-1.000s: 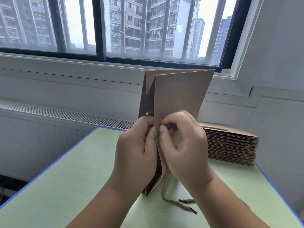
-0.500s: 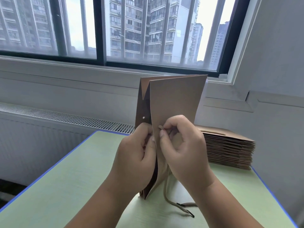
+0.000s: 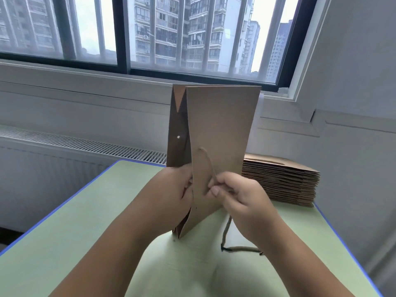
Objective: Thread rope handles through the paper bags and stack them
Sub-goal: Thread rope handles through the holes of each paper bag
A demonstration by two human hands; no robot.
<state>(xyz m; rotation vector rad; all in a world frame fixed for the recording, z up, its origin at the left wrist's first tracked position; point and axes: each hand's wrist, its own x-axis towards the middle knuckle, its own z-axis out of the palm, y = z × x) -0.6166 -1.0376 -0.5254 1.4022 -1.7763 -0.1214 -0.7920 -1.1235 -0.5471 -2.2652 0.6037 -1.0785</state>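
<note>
A brown paper bag (image 3: pixel 222 123) stands on its end on the green table (image 3: pixel 70 232), its mouth toward me and its panels spread. My left hand (image 3: pixel 171 194) grips the bag's left panel near the lower edge. My right hand (image 3: pixel 233 194) pinches a tan rope handle (image 3: pixel 209 161) that comes out of a hole in the near panel and runs down into my fingers. The rope's free end (image 3: pixel 227 234) hangs below my right hand and trails on the table, black-tipped. An empty hole (image 3: pixel 178 137) shows in the far panel.
A stack of flat brown paper bags (image 3: pixel 280 181) lies at the table's far right, by the grey wall. A radiator grille (image 3: pixel 85 144) and a barred window run behind the table. The table has a blue edge.
My right hand has drawn down and to the right from the hole, pulling a length of rope out through the near panel. My left hand has also slid lower on the bag.
</note>
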